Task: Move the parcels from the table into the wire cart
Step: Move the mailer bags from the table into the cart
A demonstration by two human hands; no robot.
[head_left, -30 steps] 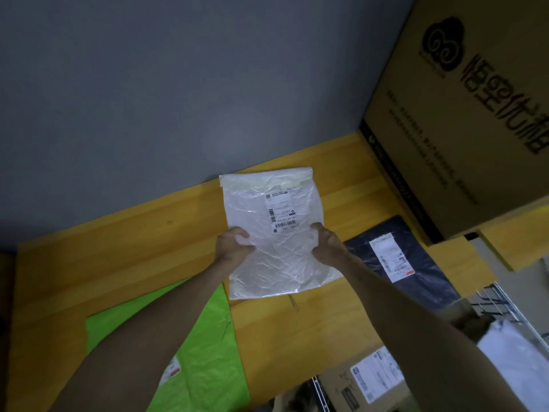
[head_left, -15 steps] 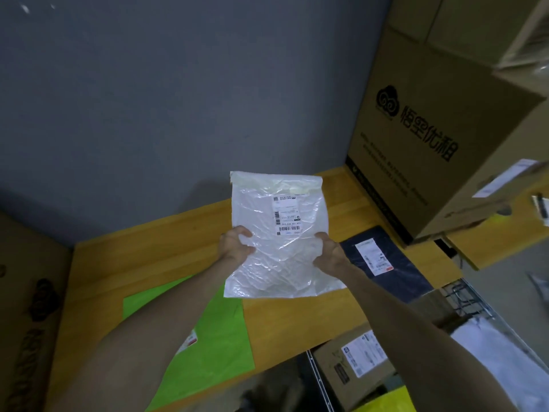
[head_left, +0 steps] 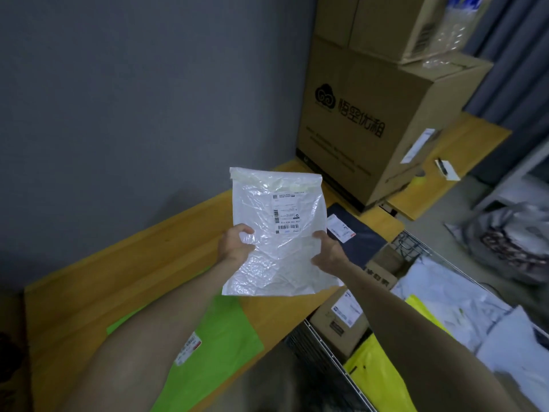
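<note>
White parcel: a crinkled white plastic mailer (head_left: 276, 233) is hanging upright in the middle of the frame, its printed label facing the camera. It is being held up off the table (head_left: 118, 278), above the near edge of the wood.
Left hand: the left hand (head_left: 234, 246) is grasping the mailer's left edge, with the thumb pressing on the front and the fingers curling behind.
Right hand: the right hand (head_left: 328, 254) is clutching the mailer's right edge low down, its fingers folding round the plastic.
Green parcel: a green bag (head_left: 225, 331) is lying flat on the table at lower centre, partly hidden under the left forearm, with a small label showing.
Dark parcel: a navy bag (head_left: 365, 242) with a white label is lying flat on the table just right of the mailer, partly hidden behind it.
Wire cart: the cart (head_left: 326, 350) is standing at lower right, just beside the table's edge. It is holding a brown box (head_left: 338, 325), a yellow bag (head_left: 377, 379) and white bags (head_left: 439, 292).
Large box: a printed cardboard box (head_left: 371, 138) is sitting on the table's far end at upper right and is carrying smaller boxes (head_left: 371, 22) on top.
</note>
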